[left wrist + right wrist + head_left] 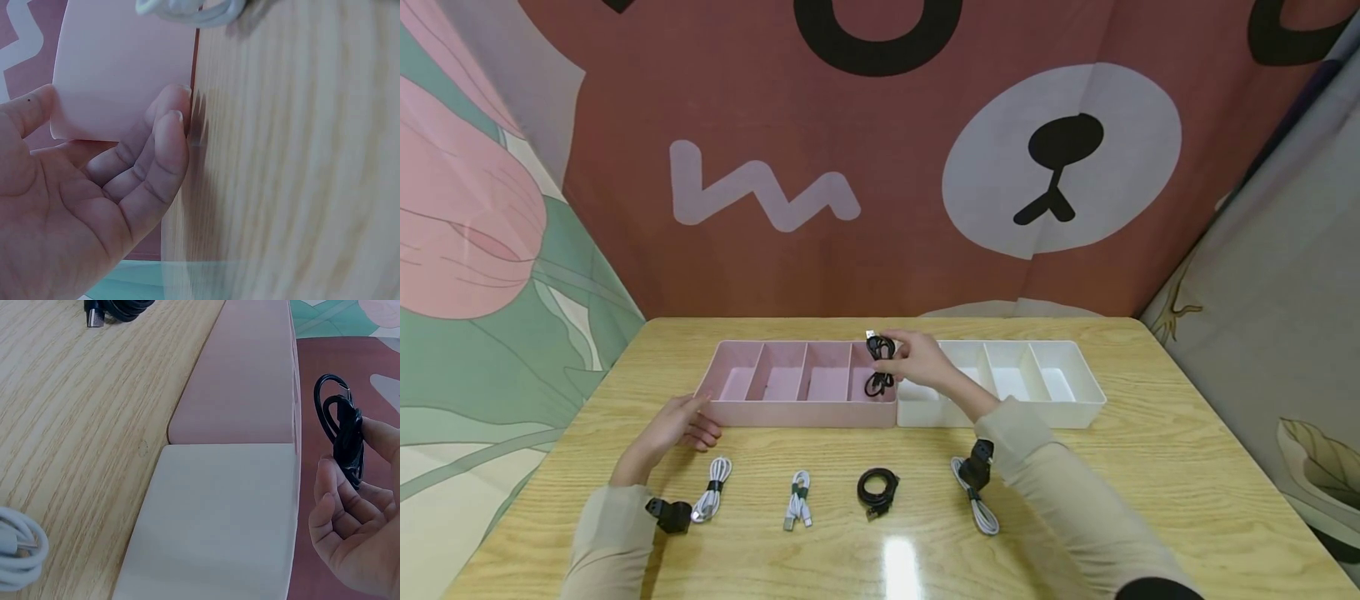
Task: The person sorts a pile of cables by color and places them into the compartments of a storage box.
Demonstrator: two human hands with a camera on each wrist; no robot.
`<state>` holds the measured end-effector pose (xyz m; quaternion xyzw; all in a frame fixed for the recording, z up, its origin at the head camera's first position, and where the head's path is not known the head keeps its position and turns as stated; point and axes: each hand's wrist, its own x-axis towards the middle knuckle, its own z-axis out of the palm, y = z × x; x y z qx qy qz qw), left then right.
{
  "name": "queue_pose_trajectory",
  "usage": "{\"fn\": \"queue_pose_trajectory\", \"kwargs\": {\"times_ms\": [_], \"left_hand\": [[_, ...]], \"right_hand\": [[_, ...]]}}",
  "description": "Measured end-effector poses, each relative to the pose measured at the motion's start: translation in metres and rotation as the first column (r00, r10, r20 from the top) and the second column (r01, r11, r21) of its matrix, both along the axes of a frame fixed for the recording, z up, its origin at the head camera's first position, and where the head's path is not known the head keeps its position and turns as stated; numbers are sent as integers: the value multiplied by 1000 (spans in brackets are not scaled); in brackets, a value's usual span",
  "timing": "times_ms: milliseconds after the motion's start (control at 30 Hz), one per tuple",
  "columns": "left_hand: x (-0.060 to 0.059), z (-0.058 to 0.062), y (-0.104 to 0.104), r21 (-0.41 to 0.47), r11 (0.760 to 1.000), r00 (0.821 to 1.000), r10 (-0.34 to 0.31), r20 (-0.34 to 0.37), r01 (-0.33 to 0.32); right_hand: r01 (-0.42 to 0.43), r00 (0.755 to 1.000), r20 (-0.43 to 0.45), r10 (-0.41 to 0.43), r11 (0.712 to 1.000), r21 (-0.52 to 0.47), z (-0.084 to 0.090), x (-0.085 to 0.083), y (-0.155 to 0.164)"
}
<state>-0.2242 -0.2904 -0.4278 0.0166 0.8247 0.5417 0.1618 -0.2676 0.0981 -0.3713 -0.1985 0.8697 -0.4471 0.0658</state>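
Observation:
My right hand pinches a bundled black USB cable between thumb and fingers. It hangs over the rightmost compartment of the pink divided box, its light plug pointing up in the head view. The right wrist view shows the coiled black cable above rim level. My left hand rests at the pink box's left front corner. In the left wrist view, the thumb of this left hand is at the rim and its other fingers are loosely bent by the end wall.
A white divided box stands against the pink one. In front lie a white cable on the left, a short white cable, a coiled black cable and another white cable below my right wrist. Patterned cloth hangs behind the table.

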Motion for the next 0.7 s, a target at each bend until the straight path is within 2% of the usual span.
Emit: {"fn": "queue_pose_trajectory", "kwargs": {"times_ms": [300, 700], "left_hand": [[1, 1, 1, -12, 1000, 1000, 22, -8, -22], [2, 2, 1, -2, 1000, 1000, 8, -3, -8]], "right_hand": [[22, 999, 25, -22, 1000, -15, -6, -1, -5], [44, 999, 20, -44, 999, -6, -9, 0, -8]]}}
